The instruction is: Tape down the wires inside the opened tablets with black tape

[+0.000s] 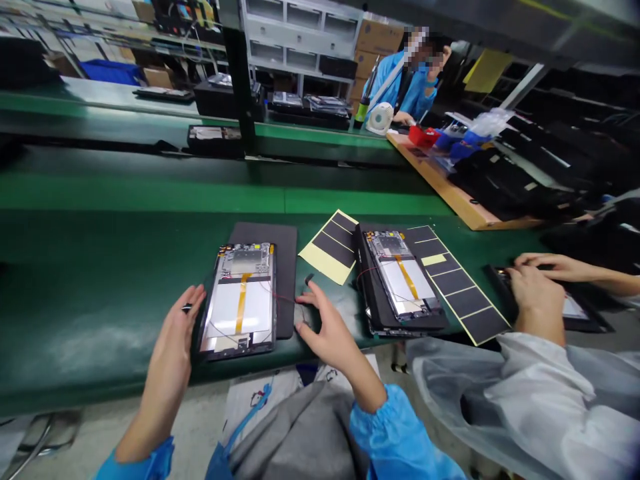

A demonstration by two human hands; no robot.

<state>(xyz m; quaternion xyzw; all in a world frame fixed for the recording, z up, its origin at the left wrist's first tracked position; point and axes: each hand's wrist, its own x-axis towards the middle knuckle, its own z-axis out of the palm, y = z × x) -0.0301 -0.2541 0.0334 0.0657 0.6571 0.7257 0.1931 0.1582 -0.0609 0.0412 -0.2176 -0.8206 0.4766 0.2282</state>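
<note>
An opened tablet lies partly on a dark flat pad, its circuit board, pale battery and orange ribbon exposed. My left hand rests along the tablet's left edge, fingers stretched out, a dark ring on one. To the right of the pad, my right hand has its thumb and fingers apart. A small dark piece sits at its index fingertip; whether it is stuck on or worn, I cannot tell. Thin red wires run from the tablet toward this hand. Yellow-backed sheet with black stickers lies beyond it.
Another opened tablet tops a dark stack at right, beside a longer sticker sheet. A co-worker's hands work on a device at far right. A wooden-edged board stands behind; another person sits across the green bench.
</note>
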